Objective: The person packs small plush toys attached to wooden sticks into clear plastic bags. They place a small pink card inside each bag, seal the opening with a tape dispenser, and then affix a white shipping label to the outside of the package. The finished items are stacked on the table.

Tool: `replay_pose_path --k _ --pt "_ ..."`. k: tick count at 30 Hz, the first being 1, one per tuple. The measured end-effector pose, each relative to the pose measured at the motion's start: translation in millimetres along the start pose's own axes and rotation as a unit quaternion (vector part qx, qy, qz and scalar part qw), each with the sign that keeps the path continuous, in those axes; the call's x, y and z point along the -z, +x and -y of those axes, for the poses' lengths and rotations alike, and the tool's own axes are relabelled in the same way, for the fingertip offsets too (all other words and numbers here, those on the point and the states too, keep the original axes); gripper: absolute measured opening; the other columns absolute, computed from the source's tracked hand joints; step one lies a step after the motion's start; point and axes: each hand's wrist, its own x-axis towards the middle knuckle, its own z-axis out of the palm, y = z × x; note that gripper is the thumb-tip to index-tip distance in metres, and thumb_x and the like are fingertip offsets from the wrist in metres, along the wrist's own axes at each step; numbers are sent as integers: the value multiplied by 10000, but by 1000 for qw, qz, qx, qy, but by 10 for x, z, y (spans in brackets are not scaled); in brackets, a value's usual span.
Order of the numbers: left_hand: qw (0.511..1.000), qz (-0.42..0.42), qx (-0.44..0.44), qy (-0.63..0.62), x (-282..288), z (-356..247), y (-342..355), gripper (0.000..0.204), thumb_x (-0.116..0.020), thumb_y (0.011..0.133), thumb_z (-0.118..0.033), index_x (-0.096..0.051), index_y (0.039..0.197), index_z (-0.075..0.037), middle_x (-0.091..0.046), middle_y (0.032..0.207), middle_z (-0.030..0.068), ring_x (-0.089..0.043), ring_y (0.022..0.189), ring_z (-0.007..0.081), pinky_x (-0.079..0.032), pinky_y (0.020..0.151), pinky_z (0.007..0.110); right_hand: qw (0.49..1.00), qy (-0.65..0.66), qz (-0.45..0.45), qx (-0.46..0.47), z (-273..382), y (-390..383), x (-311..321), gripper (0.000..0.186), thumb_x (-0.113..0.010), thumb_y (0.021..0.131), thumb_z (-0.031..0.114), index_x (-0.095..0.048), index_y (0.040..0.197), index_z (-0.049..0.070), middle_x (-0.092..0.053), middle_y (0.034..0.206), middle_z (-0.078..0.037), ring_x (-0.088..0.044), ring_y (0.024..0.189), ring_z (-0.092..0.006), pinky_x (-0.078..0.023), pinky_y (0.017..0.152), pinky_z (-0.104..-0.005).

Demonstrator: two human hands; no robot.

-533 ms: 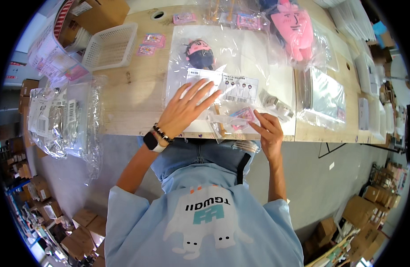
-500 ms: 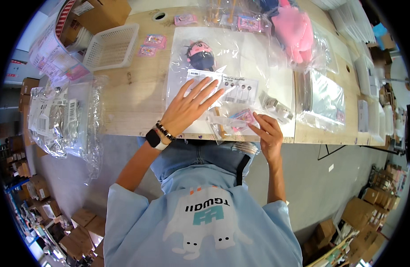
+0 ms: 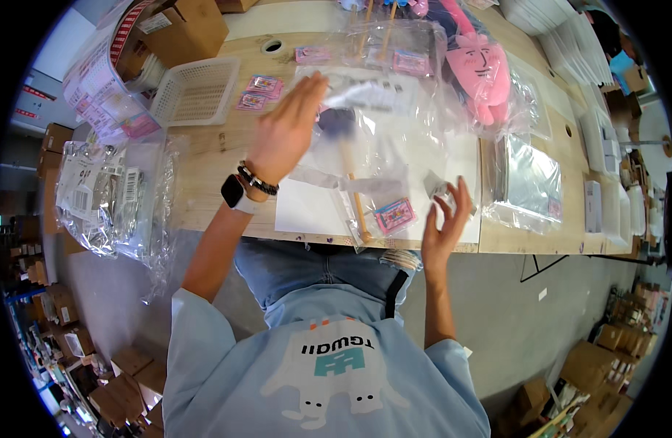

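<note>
A clear plastic bag (image 3: 394,157) lies on a white sheet (image 3: 307,215) in front of me. Inside it, a plush figure's dark blue body (image 3: 337,123) shows blurred, with its head mostly hidden. A wooden stick (image 3: 357,201) runs toward the table's front edge, beside a small pink card packet (image 3: 394,217). My left hand (image 3: 286,131) is raised by the bag's left side, fingers stretched upward, next to a motion-smeared printed white paper (image 3: 372,95). My right hand (image 3: 447,223) has its fingers apart near a small greyish stack (image 3: 439,187); whether it touches that is unclear.
A white basket (image 3: 197,91), pink card packets (image 3: 261,89) and a tape roll (image 3: 272,46) occupy the left. Wrapped packages (image 3: 106,197) overhang the left edge. A bagged pink plush (image 3: 482,77) lies far right, above a stack of clear bags (image 3: 529,179).
My left hand has risen from the printed paper, moving up and left. The paper has shifted away from me. My right hand has let go of the pink packet and moved slightly right.
</note>
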Motion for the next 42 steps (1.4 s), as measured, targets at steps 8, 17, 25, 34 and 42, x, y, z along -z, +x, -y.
replay_pose_path --k 8,17,25,34,42 --pt "990 -45 102 91 441 103 423 511 -643 916 32 -637 1413 -87 -778 1284 94 -790 1061 264 -658 764 359 932 -268 244 -23 -184 -81 -862 946 -951 780 314 -492 1516 -64 -586 1386 -252 -551 1289 -432 -471 1063 -525" --pt "981 -30 149 121 556 172 420 730 -839 834 -85 -557 1505 -134 -763 1289 88 -779 1039 299 -643 732 432 922 -178 320 -123 -264 171 -962 932 -1007 692 398 -557 1378 -44 -661 1190 -238 -652 1078 -368 -538 923 -463" --pt "975 -32 170 141 483 20 400 703 -841 844 -98 -564 1490 -131 -747 1350 68 -781 1061 283 -642 758 405 848 97 437 -285 -158 356 -677 628 -936 807 206 -570 1252 -46 -765 1102 -228 -757 1027 -257 -593 908 -382" --pt "982 -22 52 177 141 -382 225 450 -667 931 -25 -642 1380 -15 -705 1432 139 -749 1209 237 -649 883 329 836 301 294 -352 178 -41 543 405 -821 905 -10 -555 1211 -7 -740 1254 -226 -733 1068 -222 -605 960 -379" --pt "991 61 14 119 -284 -780 -144 540 -644 925 14 -586 1461 25 -653 1484 220 -713 1290 288 -664 824 314 924 120 207 -298 1207 -316 1596 452 -864 831 -23 -535 1135 31 -761 1272 -162 -693 945 -130 -570 781 -295"
